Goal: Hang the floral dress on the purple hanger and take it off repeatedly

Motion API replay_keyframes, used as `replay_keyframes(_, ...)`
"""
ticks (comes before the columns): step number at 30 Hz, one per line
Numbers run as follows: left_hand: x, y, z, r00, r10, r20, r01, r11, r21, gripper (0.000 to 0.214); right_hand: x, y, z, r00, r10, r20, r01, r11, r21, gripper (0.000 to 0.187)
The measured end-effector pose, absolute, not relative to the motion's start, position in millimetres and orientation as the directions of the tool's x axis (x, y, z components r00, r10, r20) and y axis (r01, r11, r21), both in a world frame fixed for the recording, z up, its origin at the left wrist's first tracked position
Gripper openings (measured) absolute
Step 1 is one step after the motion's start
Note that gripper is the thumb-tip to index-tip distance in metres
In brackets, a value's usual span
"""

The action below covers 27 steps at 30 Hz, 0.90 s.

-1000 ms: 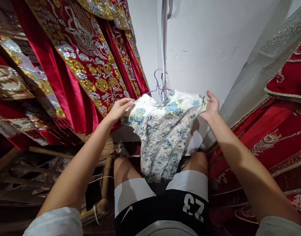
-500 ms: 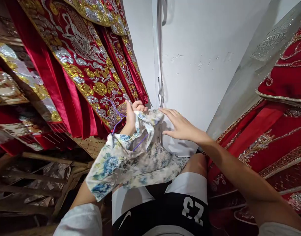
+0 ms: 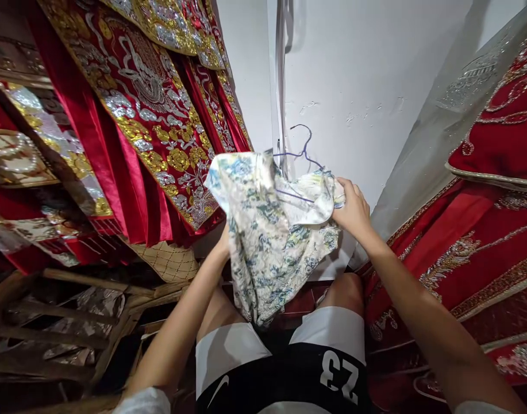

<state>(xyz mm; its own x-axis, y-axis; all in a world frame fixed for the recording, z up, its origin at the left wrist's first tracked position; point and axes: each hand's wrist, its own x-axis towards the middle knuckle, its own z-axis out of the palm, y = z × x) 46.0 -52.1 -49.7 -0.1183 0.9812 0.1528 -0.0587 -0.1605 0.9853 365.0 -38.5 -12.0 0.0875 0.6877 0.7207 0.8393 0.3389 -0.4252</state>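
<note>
A red satin hanging with gold and silver sequin embroidery (image 3: 160, 121) slants down the left, above a tan cloth with a diamond lattice pattern (image 3: 166, 261). Lower left, a brown slatted wooden frame (image 3: 71, 313) stands beside it. A scuffed white wall (image 3: 358, 69) rises behind. On the right hangs a deep red beaded garment (image 3: 457, 241), near a sheer greyish sheet (image 3: 448, 109). Dark red flooring (image 3: 300, 302) shows below.

Floral blouse (image 3: 263, 230), tilted on purple hanger (image 3: 305, 153)
</note>
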Motion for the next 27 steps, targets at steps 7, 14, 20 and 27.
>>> replay_keyframes(7,72,-88,-122,-0.284,0.954,0.094,-0.237,-0.164,0.958,0.071,344,-40,17,-0.257,0.688,0.679,0.746,0.588,-0.313,0.075)
replay_keyframes(14,91,-132,-152,-0.207,0.973,-0.106,-0.403,0.014,0.915,0.07,292,-108,-57,-0.107,0.733,0.672,0.196,0.678,-0.708,0.045)
replay_keyframes(20,95,-142,-145,-0.133,0.99,-0.056,-0.344,0.007,0.939,0.07,245,-128,-154,0.041,0.969,0.242,-0.021,0.243,-0.97,0.038)
replay_keyframes(27,101,-147,-146,-0.114,0.992,-0.052,-0.324,0.012,0.946,0.071,263,-128,-141,-0.102,0.961,0.258,-0.082,0.25,-0.965,0.037)
